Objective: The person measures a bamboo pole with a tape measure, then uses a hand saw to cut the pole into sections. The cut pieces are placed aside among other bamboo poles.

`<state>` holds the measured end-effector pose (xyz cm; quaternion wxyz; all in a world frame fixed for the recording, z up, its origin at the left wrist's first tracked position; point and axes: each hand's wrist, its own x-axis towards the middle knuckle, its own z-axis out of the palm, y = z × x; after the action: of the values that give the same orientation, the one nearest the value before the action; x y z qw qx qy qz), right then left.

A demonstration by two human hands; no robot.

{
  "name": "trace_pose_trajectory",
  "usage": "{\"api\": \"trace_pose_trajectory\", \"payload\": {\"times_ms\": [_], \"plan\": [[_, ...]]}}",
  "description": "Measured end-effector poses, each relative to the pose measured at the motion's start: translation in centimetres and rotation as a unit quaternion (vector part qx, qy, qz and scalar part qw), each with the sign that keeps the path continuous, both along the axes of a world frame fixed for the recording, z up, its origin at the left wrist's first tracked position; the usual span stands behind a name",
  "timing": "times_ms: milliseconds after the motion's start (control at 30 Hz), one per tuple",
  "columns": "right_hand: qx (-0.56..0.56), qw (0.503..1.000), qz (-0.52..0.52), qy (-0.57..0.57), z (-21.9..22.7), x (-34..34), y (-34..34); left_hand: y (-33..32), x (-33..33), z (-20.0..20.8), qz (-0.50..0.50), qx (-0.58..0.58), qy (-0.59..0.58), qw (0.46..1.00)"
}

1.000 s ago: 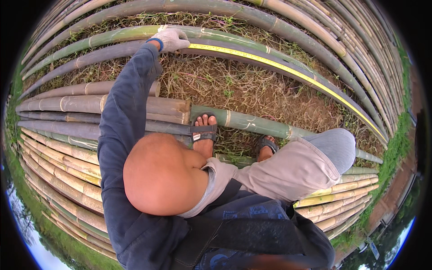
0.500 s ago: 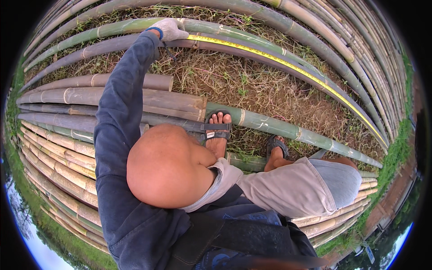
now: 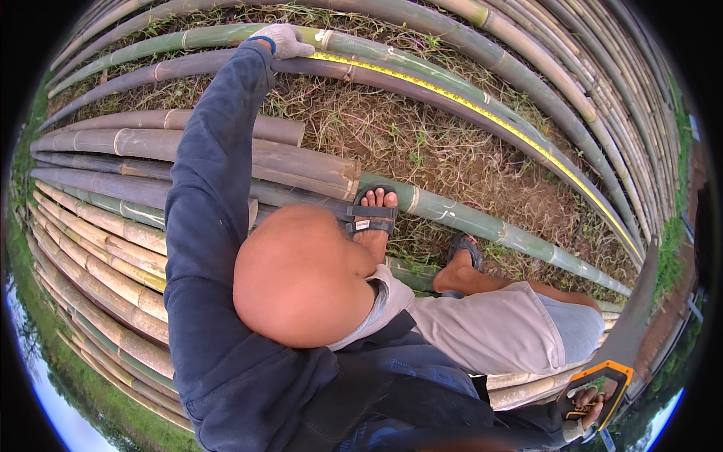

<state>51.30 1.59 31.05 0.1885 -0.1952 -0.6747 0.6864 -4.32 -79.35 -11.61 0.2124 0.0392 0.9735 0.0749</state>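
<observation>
Partly hidden, left grip [image 3: 286, 41] at yellow tape [image 3: 444, 92], hold unclear, right grip [image 3: 591, 411] around orange-edged saw handle [image 3: 619, 368]

Pale bamboo poles [image 3: 124, 305], lower left; green grass [image 3: 669, 264], far right.

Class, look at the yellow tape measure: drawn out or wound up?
Drawn out: the tape measure runs from the left hand along a dark bamboo pole.

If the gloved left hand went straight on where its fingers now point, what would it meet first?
Most likely the yellow measuring tape, running from beside the left hand along the dark bamboo pole; exact depth is hard to judge.
</observation>
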Motion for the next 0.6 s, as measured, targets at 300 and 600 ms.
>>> {"api": "trace_pose_trajectory", "payload": {"times_ms": [300, 600], "plan": [[-0.12, 0.957, 0.19, 0.186, -5.8, -18.6, -24.8, -5.9, 0.8, 0.3, 0.045, -0.046, 0.018, 0.998], [-0.178, 0.927, 0.328, -0.023, -17.2, -22.1, -37.6, -9.7, 1.3, 0.7, 0.046, -0.079, 0.012, 0.996]]}}
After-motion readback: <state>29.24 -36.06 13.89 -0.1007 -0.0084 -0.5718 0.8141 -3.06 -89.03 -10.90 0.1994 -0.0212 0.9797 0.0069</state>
